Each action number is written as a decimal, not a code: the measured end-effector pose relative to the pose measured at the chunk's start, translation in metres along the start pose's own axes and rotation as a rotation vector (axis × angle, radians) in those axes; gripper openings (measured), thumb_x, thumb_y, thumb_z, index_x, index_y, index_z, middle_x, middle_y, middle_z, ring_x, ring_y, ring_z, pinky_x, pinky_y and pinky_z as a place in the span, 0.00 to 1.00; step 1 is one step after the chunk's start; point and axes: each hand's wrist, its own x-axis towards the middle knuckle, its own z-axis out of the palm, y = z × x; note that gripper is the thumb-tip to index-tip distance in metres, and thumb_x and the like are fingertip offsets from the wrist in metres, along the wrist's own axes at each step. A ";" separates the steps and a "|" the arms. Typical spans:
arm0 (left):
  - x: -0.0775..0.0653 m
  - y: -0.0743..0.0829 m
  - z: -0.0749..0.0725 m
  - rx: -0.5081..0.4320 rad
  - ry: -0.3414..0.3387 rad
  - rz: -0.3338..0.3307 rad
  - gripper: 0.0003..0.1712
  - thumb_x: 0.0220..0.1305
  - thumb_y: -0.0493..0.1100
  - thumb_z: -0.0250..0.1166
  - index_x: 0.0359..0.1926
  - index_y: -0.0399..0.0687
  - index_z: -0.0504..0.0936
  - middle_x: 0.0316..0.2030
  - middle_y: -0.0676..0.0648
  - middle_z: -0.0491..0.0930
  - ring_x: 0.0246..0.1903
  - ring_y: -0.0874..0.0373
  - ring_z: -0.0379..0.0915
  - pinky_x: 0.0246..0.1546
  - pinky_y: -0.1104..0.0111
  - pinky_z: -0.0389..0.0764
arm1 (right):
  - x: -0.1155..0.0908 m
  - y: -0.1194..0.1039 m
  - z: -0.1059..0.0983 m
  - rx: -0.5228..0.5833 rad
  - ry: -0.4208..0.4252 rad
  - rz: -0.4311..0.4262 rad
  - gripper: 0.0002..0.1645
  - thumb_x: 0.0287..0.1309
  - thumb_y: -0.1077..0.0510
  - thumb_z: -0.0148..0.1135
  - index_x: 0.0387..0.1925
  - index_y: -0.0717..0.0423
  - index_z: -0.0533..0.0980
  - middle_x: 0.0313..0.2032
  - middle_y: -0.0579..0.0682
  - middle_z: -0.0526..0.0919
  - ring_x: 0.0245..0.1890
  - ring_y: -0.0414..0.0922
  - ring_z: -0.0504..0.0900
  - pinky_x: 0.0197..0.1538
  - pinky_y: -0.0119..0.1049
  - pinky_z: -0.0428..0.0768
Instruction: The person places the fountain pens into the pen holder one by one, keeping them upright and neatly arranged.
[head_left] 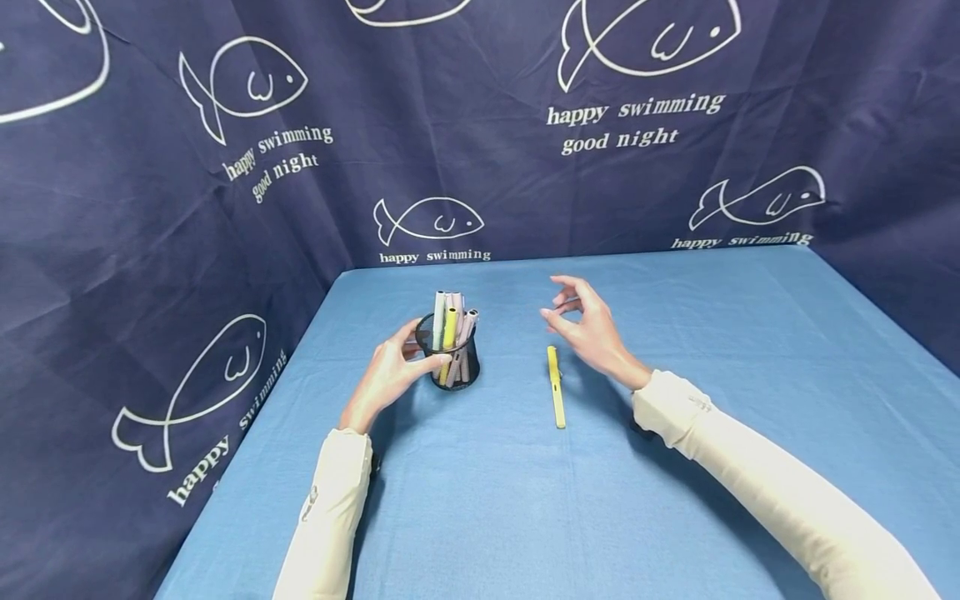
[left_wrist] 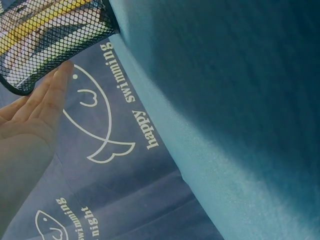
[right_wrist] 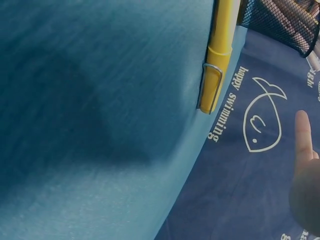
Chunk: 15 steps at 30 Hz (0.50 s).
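Note:
A black mesh pen cup stands on the left part of the table, holding several pens, one yellow and the others pale. My left hand grips the cup's side, thumb near the front of the rim and fingers behind. In the left wrist view those fingers lie along the mesh. A yellow pen with a wire clip lies lengthwise on the cloth, right of the cup. Just beyond its far end is my right hand, fingers loosely bent, thumb and forefinger apart, nothing between them.
A blue cloth covers the table. Dark blue curtains printed with white fish and lettering rise behind the table and along its left side.

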 end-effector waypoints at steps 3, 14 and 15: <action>0.000 0.000 0.000 -0.007 0.000 0.004 0.49 0.60 0.53 0.78 0.76 0.44 0.66 0.64 0.38 0.77 0.61 0.41 0.77 0.63 0.50 0.76 | -0.001 0.003 -0.002 0.018 -0.010 0.030 0.33 0.68 0.67 0.66 0.71 0.64 0.67 0.46 0.61 0.74 0.45 0.58 0.82 0.42 0.46 0.88; 0.000 0.000 0.000 -0.001 0.000 0.004 0.50 0.59 0.53 0.78 0.77 0.44 0.65 0.64 0.36 0.76 0.61 0.41 0.77 0.62 0.50 0.76 | -0.004 0.005 -0.004 0.023 -0.021 0.091 0.34 0.68 0.68 0.65 0.72 0.64 0.65 0.47 0.66 0.73 0.45 0.60 0.82 0.40 0.41 0.88; 0.000 0.000 0.000 0.001 -0.001 0.003 0.50 0.59 0.53 0.78 0.77 0.44 0.65 0.64 0.35 0.76 0.61 0.41 0.77 0.62 0.50 0.76 | -0.005 0.003 -0.004 0.024 -0.024 0.096 0.34 0.68 0.69 0.64 0.72 0.66 0.65 0.48 0.69 0.73 0.46 0.62 0.82 0.40 0.39 0.88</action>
